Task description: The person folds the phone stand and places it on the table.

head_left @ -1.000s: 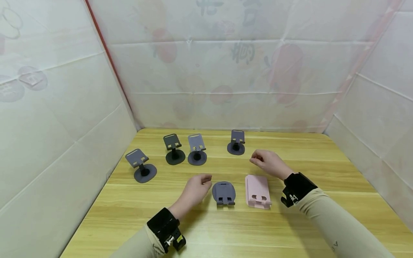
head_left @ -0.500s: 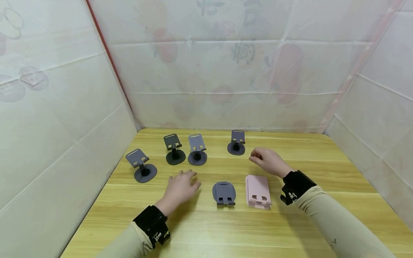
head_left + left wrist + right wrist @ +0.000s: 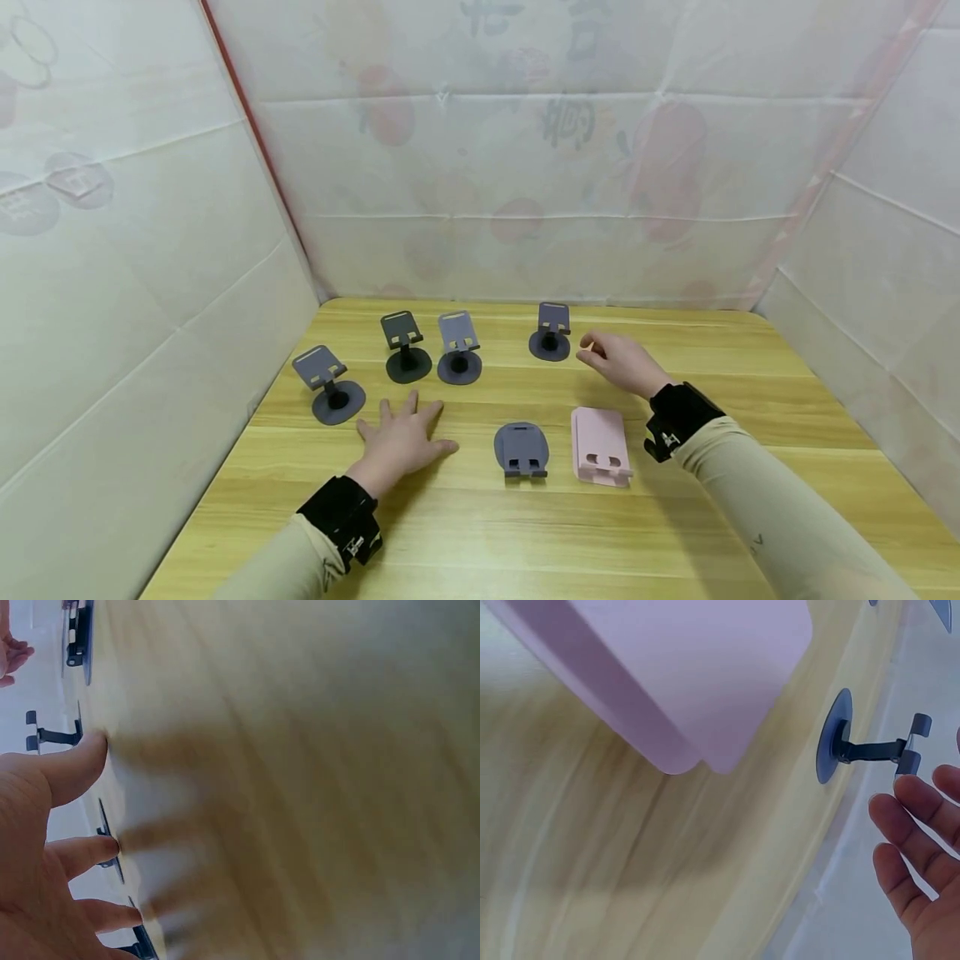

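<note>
My left hand (image 3: 400, 423) lies flat on the wooden table (image 3: 525, 533) with its fingers spread, left of a folded grey phone stand (image 3: 521, 450). It holds nothing; the left wrist view shows the spread left hand (image 3: 60, 825) over the blurred tabletop. A folded pink stand (image 3: 600, 444) lies to the right of the grey one. My right hand (image 3: 600, 354) hovers beyond the pink stand with its fingers relaxed and empty, just right of an upright grey stand (image 3: 551, 333). In the right wrist view the pink stand (image 3: 690, 667), the upright stand (image 3: 855, 746) and my fingers (image 3: 915, 840) show.
Three more upright dark stands are at the back left: one (image 3: 328, 385) near the left wall, two (image 3: 405, 350) (image 3: 459, 350) side by side. White sheeted walls (image 3: 150, 292) close in the table on three sides. Bare wood lies at the front and right.
My left hand has drawn left, away from the folded grey stand, and spread flat on the table. My right hand has drifted slightly farther back, toward the upright stand.
</note>
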